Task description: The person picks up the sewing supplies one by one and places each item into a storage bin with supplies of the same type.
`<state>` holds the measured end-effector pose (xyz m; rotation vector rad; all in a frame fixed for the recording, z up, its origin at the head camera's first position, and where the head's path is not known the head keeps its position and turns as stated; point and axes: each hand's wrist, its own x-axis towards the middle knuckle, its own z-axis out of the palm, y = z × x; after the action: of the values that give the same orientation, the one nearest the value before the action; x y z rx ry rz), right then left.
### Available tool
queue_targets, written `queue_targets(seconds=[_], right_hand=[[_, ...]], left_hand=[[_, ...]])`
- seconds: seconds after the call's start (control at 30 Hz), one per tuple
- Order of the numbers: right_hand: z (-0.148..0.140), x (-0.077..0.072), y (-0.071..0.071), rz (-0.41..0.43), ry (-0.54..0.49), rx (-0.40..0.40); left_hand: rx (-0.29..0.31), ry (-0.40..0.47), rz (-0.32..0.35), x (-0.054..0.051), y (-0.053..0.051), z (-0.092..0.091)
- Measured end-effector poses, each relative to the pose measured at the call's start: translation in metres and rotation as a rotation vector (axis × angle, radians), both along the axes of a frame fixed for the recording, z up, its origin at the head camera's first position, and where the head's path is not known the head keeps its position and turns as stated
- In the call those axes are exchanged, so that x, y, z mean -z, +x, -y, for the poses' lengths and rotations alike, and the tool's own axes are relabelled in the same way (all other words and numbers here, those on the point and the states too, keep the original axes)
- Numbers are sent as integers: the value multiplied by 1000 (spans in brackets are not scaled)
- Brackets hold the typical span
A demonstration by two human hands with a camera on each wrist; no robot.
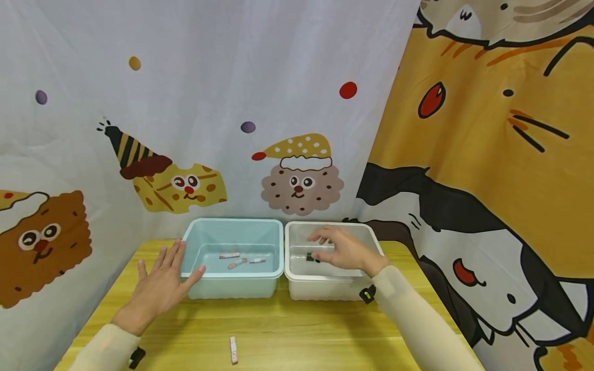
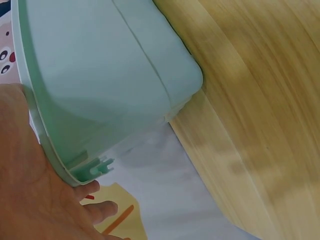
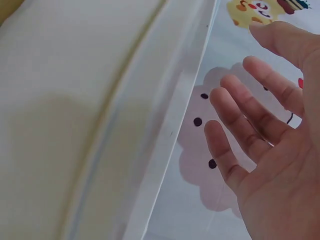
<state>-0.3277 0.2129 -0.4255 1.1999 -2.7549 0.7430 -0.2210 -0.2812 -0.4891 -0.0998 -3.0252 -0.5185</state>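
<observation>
A light-blue plastic bin (image 1: 232,287) stands on the table with three small pale sticks (image 1: 237,264) with reddish marks on its floor. My left hand (image 1: 160,286) lies against its left side, fingers spread and thumb over the front rim. In the left wrist view that palm (image 2: 35,175) touches the bin's rim (image 2: 42,125). To the right stands a white bin (image 1: 325,289), where a small black object (image 1: 310,256) lies, partly hidden by my right thumb. Above this bin hovers my right hand (image 1: 345,250); the right wrist view shows its fingers (image 3: 232,112) loosely bent, holding nothing.
Another small pale stick (image 1: 233,350) lies on the wooden table (image 1: 287,335) near the front. Behind the bins hangs a white cartoon-printed curtain (image 1: 195,103), and an orange cat-printed cloth (image 1: 473,134) hangs along the right side.
</observation>
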Motion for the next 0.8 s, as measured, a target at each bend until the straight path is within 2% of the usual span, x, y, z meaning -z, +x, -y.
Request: queue_targets(seconds=[0.37,0.63,0.8], right_hand=[[8,7,27,-107,-22,-65],[20,18,51,-43,-38,-87],[28,24,63,-66,-73,-106]], left_hand=[[-1,-3,-5,0,-1,0],[-7,-6,-2,2,3,0],[-2,-5,-12,2,2,0]])
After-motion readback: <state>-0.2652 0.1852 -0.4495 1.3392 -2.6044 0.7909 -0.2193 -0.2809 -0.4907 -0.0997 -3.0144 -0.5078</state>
